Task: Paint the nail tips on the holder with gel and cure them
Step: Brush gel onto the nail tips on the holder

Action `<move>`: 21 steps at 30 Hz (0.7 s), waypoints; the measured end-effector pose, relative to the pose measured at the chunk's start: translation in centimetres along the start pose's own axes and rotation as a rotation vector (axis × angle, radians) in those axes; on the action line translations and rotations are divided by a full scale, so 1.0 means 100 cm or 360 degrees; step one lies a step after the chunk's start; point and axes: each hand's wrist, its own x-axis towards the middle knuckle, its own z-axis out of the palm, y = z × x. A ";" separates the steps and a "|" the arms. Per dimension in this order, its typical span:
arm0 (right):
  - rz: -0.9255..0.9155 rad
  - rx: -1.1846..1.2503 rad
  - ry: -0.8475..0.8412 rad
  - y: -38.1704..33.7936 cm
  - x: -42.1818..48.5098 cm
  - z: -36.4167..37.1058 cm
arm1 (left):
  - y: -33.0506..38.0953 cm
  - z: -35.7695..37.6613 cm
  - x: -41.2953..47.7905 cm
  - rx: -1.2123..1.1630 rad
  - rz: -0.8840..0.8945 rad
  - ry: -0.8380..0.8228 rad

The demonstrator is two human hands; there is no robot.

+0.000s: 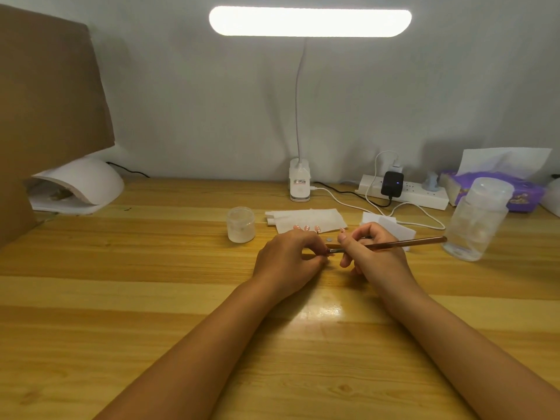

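right hand grips brush, tip toward left hand | left fingers curled, what they hold hidden | painted nail tips on tissue behind | jar beside

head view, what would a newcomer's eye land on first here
The glowing white lamp bar, high at the back centre, dominates the view. Below it, the right hand pinches a long brown brush whose tip meets the curled fingers of the left hand; what those fingers hold is hidden. A white domed curing lamp sits at far left and a clear bottle at right.
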 end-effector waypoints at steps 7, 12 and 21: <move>-0.0008 -0.0013 0.0030 0.002 0.002 0.000 | 0.002 -0.001 0.000 0.0004 0.0003 0.0000; -0.0003 -0.0039 0.0059 0.003 0.003 0.000 | 0.002 0.000 0.000 -0.0007 -0.0002 0.0019; 0.0022 0.0109 0.0101 0.007 0.005 -0.003 | -0.002 0.000 0.002 -0.0118 0.0000 0.0064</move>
